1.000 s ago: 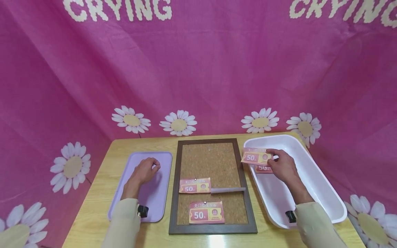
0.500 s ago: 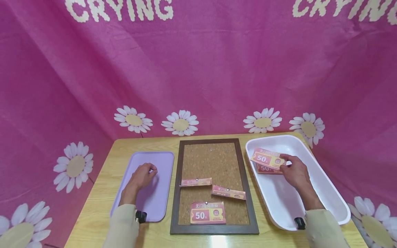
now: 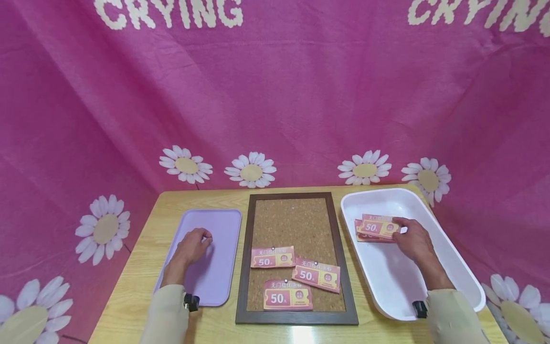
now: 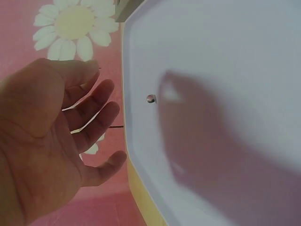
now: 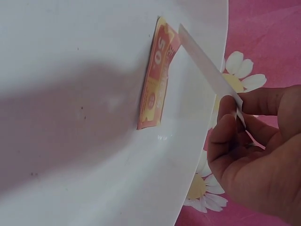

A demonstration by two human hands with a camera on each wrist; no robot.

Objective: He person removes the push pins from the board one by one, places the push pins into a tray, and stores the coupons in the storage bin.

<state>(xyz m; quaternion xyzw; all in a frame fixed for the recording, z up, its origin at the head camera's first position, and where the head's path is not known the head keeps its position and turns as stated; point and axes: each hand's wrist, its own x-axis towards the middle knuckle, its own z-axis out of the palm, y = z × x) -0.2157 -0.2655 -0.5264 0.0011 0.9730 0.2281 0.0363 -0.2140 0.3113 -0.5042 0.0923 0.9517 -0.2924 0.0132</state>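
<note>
My left hand (image 3: 193, 247) hovers over the lilac tray (image 3: 225, 224). In the left wrist view its thumb and forefinger meet, pinching what looks like a thumbtack, of which only a fine needle tip (image 4: 99, 68) shows. Another small tack (image 4: 150, 99) lies on the tray. My right hand (image 3: 414, 239) pinches a pink-and-yellow "50" coupon (image 3: 377, 226) by its right end, over the white bin (image 3: 429, 267). Below it another coupon (image 5: 154, 77) lies in the bin, partly covered in the head view.
Between tray and bin lies a dark-framed cork board (image 3: 296, 215). Three coupons hang on its lower half by tacks: an upper-left coupon (image 3: 272, 258), a right coupon (image 3: 317, 275) and a bottom coupon (image 3: 288, 296). A pink floral curtain (image 3: 301, 114) borders the wooden table (image 3: 139, 234).
My right hand has carried its coupon rightward, from the bin's left rim to over the bin. The pinned coupons' loose edges have flapped and settled. My left hand has shifted slightly left.
</note>
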